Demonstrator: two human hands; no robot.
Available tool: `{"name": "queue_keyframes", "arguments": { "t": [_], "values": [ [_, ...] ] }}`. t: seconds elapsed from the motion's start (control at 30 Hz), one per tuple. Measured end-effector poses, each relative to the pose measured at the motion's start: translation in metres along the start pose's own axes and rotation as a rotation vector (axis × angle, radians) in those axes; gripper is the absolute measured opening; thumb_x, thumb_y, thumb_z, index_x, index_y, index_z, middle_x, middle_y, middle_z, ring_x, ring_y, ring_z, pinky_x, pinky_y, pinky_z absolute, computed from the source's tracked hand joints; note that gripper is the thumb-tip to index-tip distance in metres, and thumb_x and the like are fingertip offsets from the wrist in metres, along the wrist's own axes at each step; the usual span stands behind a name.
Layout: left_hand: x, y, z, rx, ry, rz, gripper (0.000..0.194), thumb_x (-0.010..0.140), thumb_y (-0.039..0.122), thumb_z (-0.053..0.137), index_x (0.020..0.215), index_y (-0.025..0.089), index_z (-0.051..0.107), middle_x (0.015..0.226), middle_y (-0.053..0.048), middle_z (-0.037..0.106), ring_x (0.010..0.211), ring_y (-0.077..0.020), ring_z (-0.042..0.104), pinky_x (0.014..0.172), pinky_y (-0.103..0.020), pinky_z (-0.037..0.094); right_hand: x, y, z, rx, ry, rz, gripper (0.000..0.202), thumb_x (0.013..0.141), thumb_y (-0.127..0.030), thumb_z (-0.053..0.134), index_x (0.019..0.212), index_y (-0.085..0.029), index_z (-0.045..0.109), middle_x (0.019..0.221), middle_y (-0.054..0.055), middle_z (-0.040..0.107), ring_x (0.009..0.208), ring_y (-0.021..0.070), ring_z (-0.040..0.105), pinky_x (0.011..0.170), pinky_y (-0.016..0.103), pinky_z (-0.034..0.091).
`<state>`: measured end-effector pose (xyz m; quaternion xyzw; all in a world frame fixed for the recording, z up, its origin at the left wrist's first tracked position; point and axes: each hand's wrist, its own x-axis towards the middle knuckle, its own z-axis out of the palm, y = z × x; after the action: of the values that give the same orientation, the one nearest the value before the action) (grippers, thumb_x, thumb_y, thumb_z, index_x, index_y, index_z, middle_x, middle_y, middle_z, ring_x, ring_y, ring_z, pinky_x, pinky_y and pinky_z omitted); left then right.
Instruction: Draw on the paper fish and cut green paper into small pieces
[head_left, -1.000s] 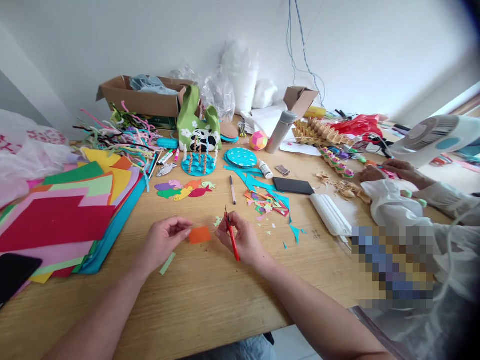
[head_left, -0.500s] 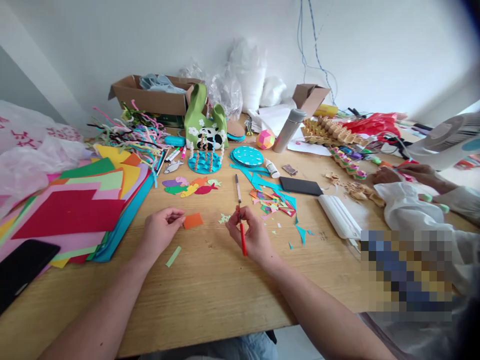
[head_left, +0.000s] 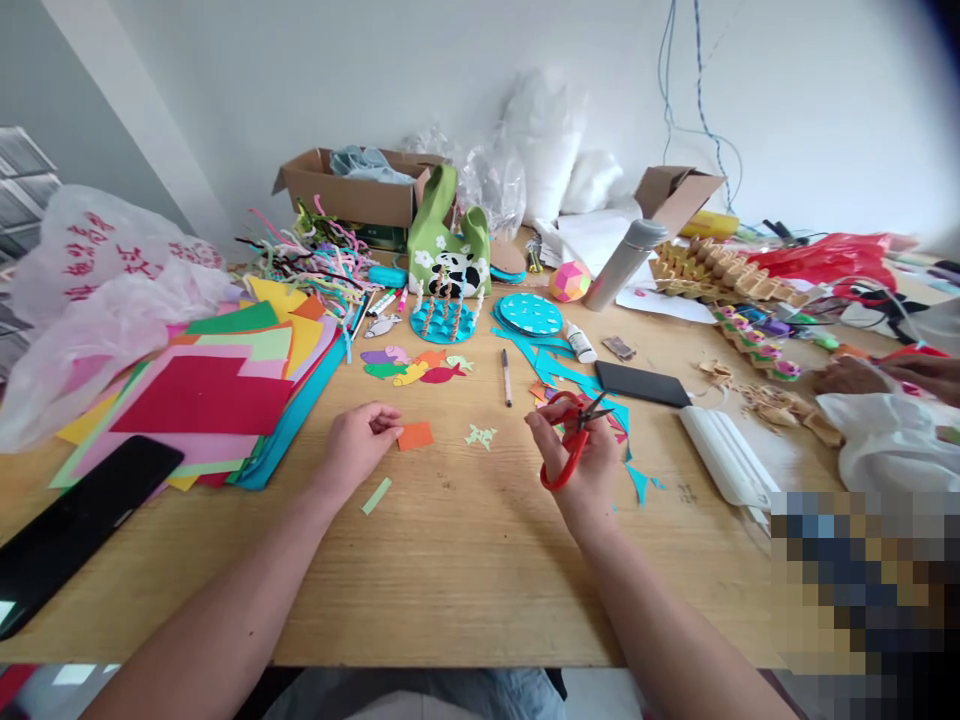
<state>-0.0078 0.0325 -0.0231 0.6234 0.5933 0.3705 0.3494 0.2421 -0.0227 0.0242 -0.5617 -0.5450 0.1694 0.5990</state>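
Note:
My left hand [head_left: 361, 440] pinches the left edge of a small orange paper piece [head_left: 415, 436], held low over the wooden table. Red-handled scissors [head_left: 571, 440] are in my right hand [head_left: 589, 475], their slightly parted blades pointing up and right. Between the hands lies a little heap of pale green paper bits [head_left: 481, 436], with a pen [head_left: 507, 378] behind it. A pale green strip [head_left: 376, 496] rests below the orange piece. Several coloured paper fish [head_left: 411, 368] lie farther back. Colourful scraps are partly hidden behind my right hand.
Stacked coloured sheets [head_left: 202, 395] and a black phone [head_left: 90, 520] lie at left. Behind stand a green panda bag [head_left: 450, 250] and a grey bottle [head_left: 624, 262]. A black flat object [head_left: 643, 384] and white device [head_left: 729, 455] are right, near another person's hands [head_left: 855, 376].
My right hand has moved right, away from the pen and green bits, and the scissors have turned so their blades show. The whole view has shifted left. My left hand stays at the orange paper.

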Motion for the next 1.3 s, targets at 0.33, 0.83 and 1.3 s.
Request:
{"name": "queue_keyframes", "arguments": {
  "t": [0.33, 0.83, 1.3],
  "values": [
    [0.001, -0.002, 0.001, -0.013, 0.013, 0.015, 0.017, 0.069, 0.012, 0.063, 0.083, 0.017, 0.070, 0.076, -0.005, 0.072, 0.069, -0.0166, 0.067, 0.066, -0.029, 0.055, 0.001, -0.002, 0.000, -0.031, 0.017, -0.015, 0.019, 0.078, -0.031, 0.066, 0.072, -0.021, 0.051, 0.069, 0.001, 0.055, 0.068, 0.0171, 0.055, 0.070, 0.034, 0.047],
    [-0.002, 0.006, 0.000, 0.146, -0.012, 0.025, 0.026, 0.076, 0.007, 0.063, 0.098, 0.019, 0.071, 0.095, -0.006, 0.075, 0.081, -0.0179, 0.070, 0.077, -0.031, 0.056, -0.001, 0.003, 0.000, -0.051, 0.018, -0.003, 0.018, 0.077, -0.031, 0.068, 0.074, -0.021, 0.054, 0.073, 0.002, 0.059, 0.072, 0.0181, 0.057, 0.072, 0.035, 0.046],
    [-0.008, 0.020, -0.040, 0.454, -0.617, 0.109, 0.019, 0.066, 0.014, 0.066, 0.085, 0.019, 0.066, 0.086, -0.002, 0.067, 0.080, -0.0170, 0.061, 0.069, -0.026, 0.044, 0.001, -0.001, 0.001, -0.080, 0.021, 0.007, 0.020, 0.074, -0.029, 0.069, 0.069, -0.021, 0.051, 0.068, 0.001, 0.057, 0.066, 0.0169, 0.054, 0.069, 0.034, 0.045]
  ]
}}
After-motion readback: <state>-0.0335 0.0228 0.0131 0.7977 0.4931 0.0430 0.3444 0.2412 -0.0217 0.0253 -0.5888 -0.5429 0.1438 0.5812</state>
